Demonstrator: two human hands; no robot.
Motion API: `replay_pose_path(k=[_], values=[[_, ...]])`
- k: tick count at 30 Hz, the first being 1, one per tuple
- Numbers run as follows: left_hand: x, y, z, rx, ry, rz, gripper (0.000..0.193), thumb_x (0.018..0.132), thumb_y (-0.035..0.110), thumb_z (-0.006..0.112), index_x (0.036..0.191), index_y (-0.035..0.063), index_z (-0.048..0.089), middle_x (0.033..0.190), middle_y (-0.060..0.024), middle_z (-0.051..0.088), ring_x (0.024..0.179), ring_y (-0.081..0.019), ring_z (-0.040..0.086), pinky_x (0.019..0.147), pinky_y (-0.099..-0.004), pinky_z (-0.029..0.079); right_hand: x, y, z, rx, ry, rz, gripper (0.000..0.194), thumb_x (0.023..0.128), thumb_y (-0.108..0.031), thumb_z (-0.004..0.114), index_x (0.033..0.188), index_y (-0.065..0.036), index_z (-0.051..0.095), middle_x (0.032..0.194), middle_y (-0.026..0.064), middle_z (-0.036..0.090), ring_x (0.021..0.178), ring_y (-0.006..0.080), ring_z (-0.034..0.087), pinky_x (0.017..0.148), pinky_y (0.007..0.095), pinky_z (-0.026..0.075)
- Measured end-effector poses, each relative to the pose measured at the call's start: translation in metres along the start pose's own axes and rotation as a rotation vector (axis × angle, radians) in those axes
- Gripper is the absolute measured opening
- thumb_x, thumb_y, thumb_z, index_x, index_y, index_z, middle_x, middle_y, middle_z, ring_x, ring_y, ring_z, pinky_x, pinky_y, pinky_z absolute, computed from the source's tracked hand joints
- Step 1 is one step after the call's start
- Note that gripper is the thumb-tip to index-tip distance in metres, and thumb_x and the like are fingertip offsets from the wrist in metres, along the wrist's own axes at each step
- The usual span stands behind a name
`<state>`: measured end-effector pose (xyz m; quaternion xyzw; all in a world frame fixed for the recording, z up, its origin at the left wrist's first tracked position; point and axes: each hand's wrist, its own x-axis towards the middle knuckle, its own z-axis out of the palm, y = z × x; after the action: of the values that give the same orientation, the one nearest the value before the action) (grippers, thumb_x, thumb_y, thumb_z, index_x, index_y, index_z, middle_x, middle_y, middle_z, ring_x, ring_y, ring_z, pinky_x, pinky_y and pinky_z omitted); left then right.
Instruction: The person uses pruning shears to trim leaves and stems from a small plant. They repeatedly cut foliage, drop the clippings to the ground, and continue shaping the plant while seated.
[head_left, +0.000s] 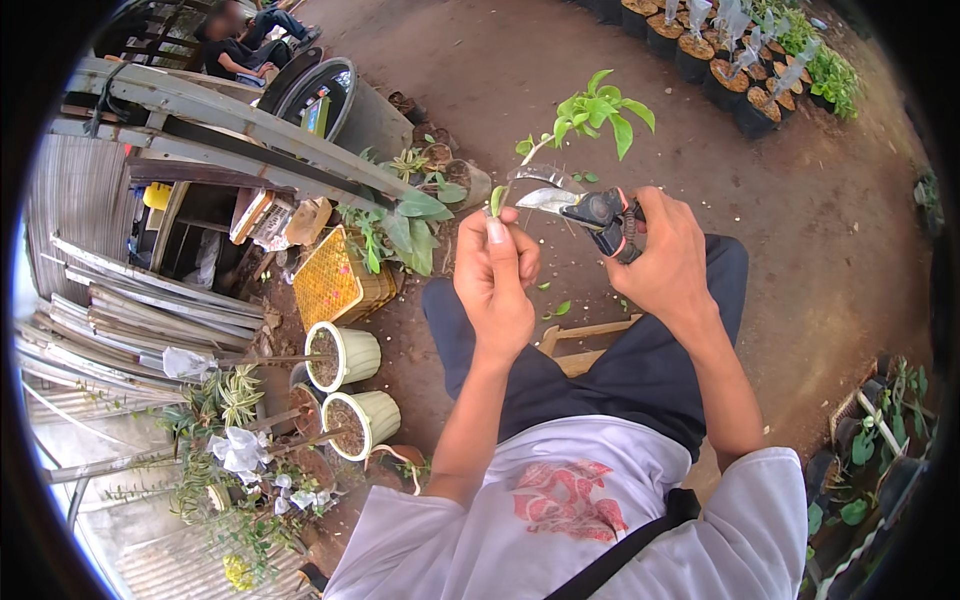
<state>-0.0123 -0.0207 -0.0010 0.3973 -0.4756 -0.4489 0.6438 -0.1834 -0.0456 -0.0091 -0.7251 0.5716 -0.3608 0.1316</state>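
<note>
My left hand pinches the lower end of a leafy plant cutting between thumb and fingertips. Its pale stem rises away from me to a tuft of bright green leaves, and one small leaf stands just above my thumb. In my right hand is a pair of pruning shears with black handles and a coiled spring. The blades are apart and point left at the stem, close above my left fingertips. Whether a blade touches the stem I cannot tell. Several cut leaves lie on the soil below.
Between my knees is a low wooden stool. To the left stand white plant pots, a yellow crate and a large dark bucket. Black grow bags fill the far right. A person sits at the far left.
</note>
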Motion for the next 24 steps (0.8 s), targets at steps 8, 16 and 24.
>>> replay_pose_path(k=[8,16,24], values=[[-0.003,0.011,0.002,-0.023,0.002,0.015,0.015,0.103,0.014,0.04,0.111,0.0025,0.046,0.062,0.0012,0.043,0.054,-0.0038,0.035,0.049,-0.0203,0.028,0.019,0.0,-0.016,-0.137,0.119,-0.197,0.039,0.054,-0.007,0.074,0.087,-0.003,0.054,0.082,0.012,0.057,0.081,0.0314,0.057,0.076,0.0395,0.044],[-0.002,0.025,0.004,-0.038,0.015,-0.032,0.018,0.103,0.016,0.04,0.111,0.0025,0.049,0.061,0.0014,0.041,0.051,-0.0039,0.033,0.049,-0.0205,0.028,0.043,0.006,-0.035,-0.252,0.188,-0.381,0.029,0.056,-0.003,0.066,0.081,-0.004,0.053,0.074,0.0091,0.054,0.072,0.0288,0.055,0.07,0.0374,0.043],[-0.001,0.035,-0.001,-0.108,-0.046,-0.078,0.022,0.104,0.021,0.038,0.109,0.0039,0.05,0.059,0.0037,0.034,0.046,-0.0056,0.026,0.046,-0.0234,0.028,0.068,0.007,-0.057,-0.376,0.197,-0.585,0.022,0.062,-0.003,0.062,0.082,-0.006,0.054,0.07,0.0054,0.052,0.067,0.0241,0.054,0.067,0.0353,0.041]])
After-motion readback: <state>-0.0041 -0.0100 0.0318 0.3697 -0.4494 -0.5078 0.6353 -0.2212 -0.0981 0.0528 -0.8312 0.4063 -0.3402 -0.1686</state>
